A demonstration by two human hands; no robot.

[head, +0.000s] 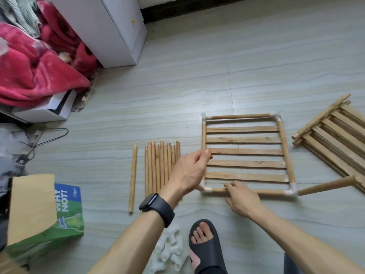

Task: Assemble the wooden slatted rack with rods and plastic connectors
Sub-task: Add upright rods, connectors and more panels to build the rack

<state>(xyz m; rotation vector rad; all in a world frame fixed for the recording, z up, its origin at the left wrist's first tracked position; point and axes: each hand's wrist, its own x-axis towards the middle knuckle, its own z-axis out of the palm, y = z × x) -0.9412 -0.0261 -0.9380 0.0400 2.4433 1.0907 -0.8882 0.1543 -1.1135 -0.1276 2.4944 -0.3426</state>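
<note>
A square wooden slatted rack (245,151) lies flat on the floor, with white plastic connectors (293,189) at its corners. A rod (325,184) sticks out to the right from the front right connector. My left hand (189,171), with a dark watch on the wrist, pinches the rack's left side rod about halfway along. My right hand (241,196) grips the front rod near the front left corner. A bundle of loose rods (162,167) lies left of the rack, with a single rod (133,177) further left. Loose white connectors (169,252) are piled near my foot.
More slatted panels (335,139) are stacked at the right. My foot in a dark slipper (205,246) is at the bottom. A green cardboard box (59,214) stands at the left. A white cabinet (118,30), red blankets (29,66) and a wire hanger (49,137) are behind.
</note>
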